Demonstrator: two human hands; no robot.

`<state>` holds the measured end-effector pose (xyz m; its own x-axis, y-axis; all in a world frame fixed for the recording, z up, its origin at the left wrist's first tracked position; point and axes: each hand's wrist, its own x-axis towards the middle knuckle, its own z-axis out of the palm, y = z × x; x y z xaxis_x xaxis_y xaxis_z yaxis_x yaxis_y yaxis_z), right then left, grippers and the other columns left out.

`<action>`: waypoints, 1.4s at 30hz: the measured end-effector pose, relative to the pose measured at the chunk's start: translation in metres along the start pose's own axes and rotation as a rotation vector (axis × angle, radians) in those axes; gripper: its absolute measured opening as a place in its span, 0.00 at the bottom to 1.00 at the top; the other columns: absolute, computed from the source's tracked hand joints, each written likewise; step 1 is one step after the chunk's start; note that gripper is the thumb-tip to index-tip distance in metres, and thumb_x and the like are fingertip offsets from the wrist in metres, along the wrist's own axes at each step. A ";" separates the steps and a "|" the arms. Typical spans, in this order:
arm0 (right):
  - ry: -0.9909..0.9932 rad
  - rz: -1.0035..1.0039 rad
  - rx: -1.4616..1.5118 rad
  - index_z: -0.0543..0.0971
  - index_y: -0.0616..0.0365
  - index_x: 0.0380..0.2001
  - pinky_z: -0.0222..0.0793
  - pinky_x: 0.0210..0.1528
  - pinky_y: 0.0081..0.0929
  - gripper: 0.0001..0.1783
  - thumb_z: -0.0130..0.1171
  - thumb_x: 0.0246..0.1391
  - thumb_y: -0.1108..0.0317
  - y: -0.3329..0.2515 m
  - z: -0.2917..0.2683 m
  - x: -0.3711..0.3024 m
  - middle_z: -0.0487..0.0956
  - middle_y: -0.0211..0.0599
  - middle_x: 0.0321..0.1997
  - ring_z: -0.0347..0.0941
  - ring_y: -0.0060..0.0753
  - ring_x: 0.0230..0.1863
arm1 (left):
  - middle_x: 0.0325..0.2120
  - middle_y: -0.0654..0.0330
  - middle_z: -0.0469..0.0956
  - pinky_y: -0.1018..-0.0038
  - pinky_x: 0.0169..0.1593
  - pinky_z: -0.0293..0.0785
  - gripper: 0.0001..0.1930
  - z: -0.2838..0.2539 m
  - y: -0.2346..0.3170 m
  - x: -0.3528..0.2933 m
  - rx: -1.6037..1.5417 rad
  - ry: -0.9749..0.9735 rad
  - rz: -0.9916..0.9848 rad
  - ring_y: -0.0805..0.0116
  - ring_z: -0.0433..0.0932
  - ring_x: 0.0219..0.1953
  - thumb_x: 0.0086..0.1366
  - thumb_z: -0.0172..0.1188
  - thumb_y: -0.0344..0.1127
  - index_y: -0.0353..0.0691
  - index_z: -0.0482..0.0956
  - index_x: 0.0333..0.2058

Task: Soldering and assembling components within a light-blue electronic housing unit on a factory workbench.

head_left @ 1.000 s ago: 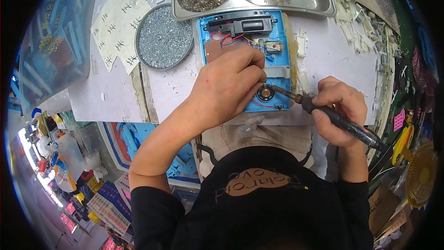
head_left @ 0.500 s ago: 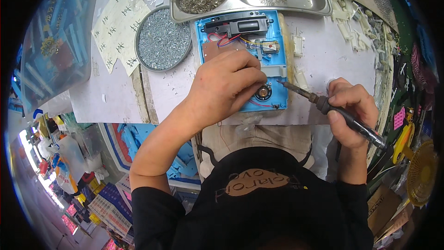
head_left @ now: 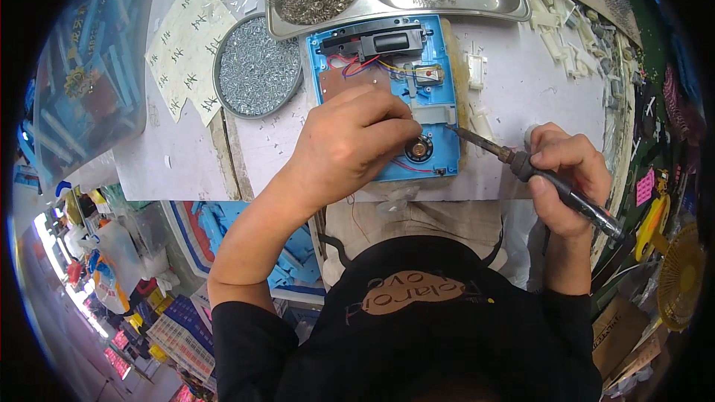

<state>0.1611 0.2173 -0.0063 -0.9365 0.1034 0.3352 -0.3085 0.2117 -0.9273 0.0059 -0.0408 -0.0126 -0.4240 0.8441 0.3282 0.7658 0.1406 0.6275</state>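
A blue plastic casing [head_left: 448,150] lies on the table in front of me, with a brown circuit board [head_left: 335,83], a black part, a small speaker [head_left: 419,150] and thin red, blue and yellow wires inside. My left hand [head_left: 357,138] rests over its near left part, fingers pinched together beside the speaker; whatever is between the fingertips is hidden. My right hand [head_left: 570,177] grips a soldering iron [head_left: 573,199] by its black handle. The iron's tip meets or hovers at the casing's right side, close to a pale grey strip [head_left: 433,115]; contact cannot be made out.
A steel two-part tray [head_left: 372,11] with small metal pieces stands behind the casing. To the left are a round dish [head_left: 259,67] of screws, marked paper [head_left: 195,48] and a bag [head_left: 89,67] of blue parts. White plastic parts [head_left: 566,41] lie at the far right.
The soldering iron's tip has shifted slightly away from me and to the right relative to the casing. My left hand has moved very little and stays pinched beside the speaker.
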 end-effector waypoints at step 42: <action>0.009 -0.024 -0.004 0.79 0.65 0.36 0.60 0.28 0.24 0.12 0.67 0.45 0.77 0.004 0.001 0.003 0.69 0.28 0.18 0.62 0.23 0.21 | 0.41 0.61 0.79 0.66 0.46 0.68 0.14 0.002 0.006 0.007 0.009 -0.028 -0.005 0.60 0.76 0.40 0.48 0.71 0.22 0.42 0.82 0.35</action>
<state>0.1568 0.2174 -0.0090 -0.9271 0.1073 0.3590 -0.3303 0.2185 -0.9182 0.0086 -0.0333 -0.0084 -0.4144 0.8573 0.3055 0.7679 0.1492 0.6229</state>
